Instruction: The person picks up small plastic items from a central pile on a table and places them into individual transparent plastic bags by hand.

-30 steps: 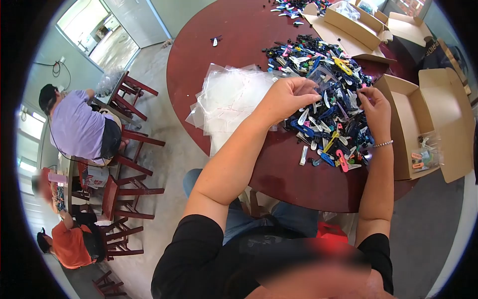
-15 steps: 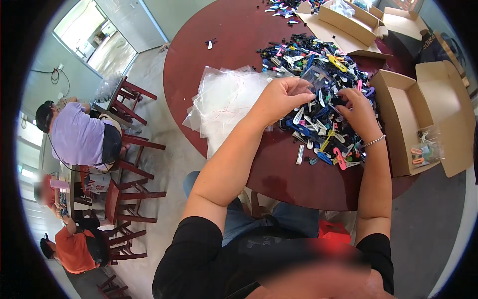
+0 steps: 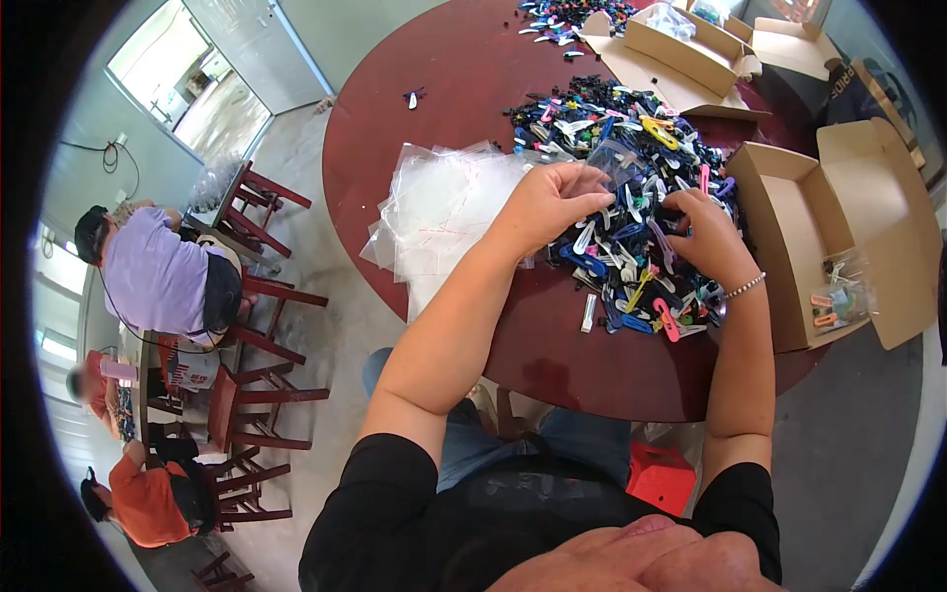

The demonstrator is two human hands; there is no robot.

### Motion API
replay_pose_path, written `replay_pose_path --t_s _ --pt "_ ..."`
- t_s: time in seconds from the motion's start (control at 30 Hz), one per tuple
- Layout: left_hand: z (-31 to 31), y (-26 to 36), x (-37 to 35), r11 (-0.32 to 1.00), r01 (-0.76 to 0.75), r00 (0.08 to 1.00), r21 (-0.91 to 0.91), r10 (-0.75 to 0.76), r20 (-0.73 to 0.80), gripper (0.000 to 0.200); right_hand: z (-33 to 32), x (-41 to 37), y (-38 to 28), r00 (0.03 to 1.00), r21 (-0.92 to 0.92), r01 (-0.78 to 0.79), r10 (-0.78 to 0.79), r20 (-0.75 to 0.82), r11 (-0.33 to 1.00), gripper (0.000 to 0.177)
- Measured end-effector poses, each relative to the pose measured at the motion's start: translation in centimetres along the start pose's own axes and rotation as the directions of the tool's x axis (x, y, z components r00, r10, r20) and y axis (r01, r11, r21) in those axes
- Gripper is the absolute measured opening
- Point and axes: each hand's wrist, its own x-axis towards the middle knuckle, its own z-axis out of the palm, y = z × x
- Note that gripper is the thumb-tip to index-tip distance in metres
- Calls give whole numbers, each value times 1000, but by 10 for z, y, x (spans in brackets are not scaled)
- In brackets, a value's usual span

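My left hand (image 3: 557,207) is closed, thumb against fingers, on a clear plastic bag (image 3: 616,161) above the near left side of a big pile of hair clips (image 3: 631,281). My right hand (image 3: 707,235) is curled over the right side of the pile. A mauve hair clip (image 3: 660,243) lies at its thumb and fingertips and appears pinched there, though the contact is partly hidden. Beside my left forearm, a stack of clear plastic bags (image 3: 444,202) is spread on the dark red round table (image 3: 552,365).
An open cardboard box (image 3: 779,247) at the right holds bagged clips (image 3: 840,296). More cardboard boxes (image 3: 681,44) and another clip heap (image 3: 572,15) are at the far side. Several people sit at the left, one in a lilac shirt (image 3: 158,271), near wooden stools (image 3: 256,405).
My right hand has shifted slightly down and left, and a mauve clip now shows at its fingertips. My left hand keeps the bag, moving slightly left. The camera view has shifted a little.
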Motion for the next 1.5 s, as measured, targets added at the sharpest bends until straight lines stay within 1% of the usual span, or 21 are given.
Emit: replay_pose_path --t_s 0.13,0.2,0.23,0.3,0.33,0.4,0.5,0.53,0.57,0.63,0.67,0.7,0.77,0.8,0.87,1.0,1.07,1.1,1.17,1.3,1.5 --pt "1 -1 0 1000 -11 999 -25 12 30 34 10 2 -3 999 -164 -2 -4 -34 986 40" --pt "2 -2 0 1000 -12 999 -17 13 29 33 21 6 2 975 -264 75 -125 -181 962 36" --pt "2 -2 0 1000 -14 1000 -9 14 27 33 22 7 5 975 -264 74 -125 -182 962 36" --pt "1 -1 0 1000 -13 1000 -5 13 24 32 22 10 10 970 -98 83 -103 -219 992 31" --pt "0 0 0 1000 -11 1000 -2 11 20 32 21 11 11 970 -99 85 -105 -219 991 31" --pt "-1 -1 0 1000 -16 1000 -2 16 19 32 20 12 13 974 81 -36 53 -221 996 23" --pt "-1 -1 0 1000 -17 1000 -12 17 19 32 18 17 35 970 203 -115 154 -189 973 21" --pt "-1 -1 0 1000 -11 1000 -19 12 22 31 17 16 31 950 395 -185 267 -163 900 20" --pt "-1 -1 0 1000 -12 1000 -21 12 19 31 14 16 29 951 394 -185 266 -161 900 20" --pt "0 -3 0 1000 -23 999 -14 23 22 31 9 15 27 911 726 -278 412 -8 629 20" --pt "0 -3 0 1000 -23 1000 -16 24 21 31 10 17 32 903 785 -290 429 35 547 18" --pt "0 -2 0 1000 -27 999 -12 27 24 31 9 17 34 903 784 -291 428 36 549 18" --pt "0 -2 0 1000 -30 999 -8 31 24 31 9 17 36 918 906 -236 386 89 352 19" --pt "0 -3 0 999 -42 999 -15 42 32 31 8 17 36 918 905 -237 385 90 354 19" --pt "0 -4 0 998 -54 998 -24 55 37 32 7 17 35 943 962 -184 312 114 203 20" --pt "0 -3 -1 999 -52 998 -16 53 41 32 6 17 27 950 978 -167 286 126 123 24" --pt "0 -3 -1 999 -44 998 -20 45 44 32 10 20 29 947 986 -164 281 157 3 26" --pt "0 -5 0 999 -40 998 -9 40 46 32 12 21 33 947 987 -163 281 155 4 26" --pt "0 -3 1 999 -37 998 2 37 48 32 17 23 43 964 978 -154 197 181 -142 27" --pt "0 -4 0 1000 -28 999 13 27 43 34 18 26 50 953 967 -184 209 219 -174 25" --pt "0 -5 0 999 -44 997 2 44 56 35 13 21 30 959 987 -141 237 155 -74 22"
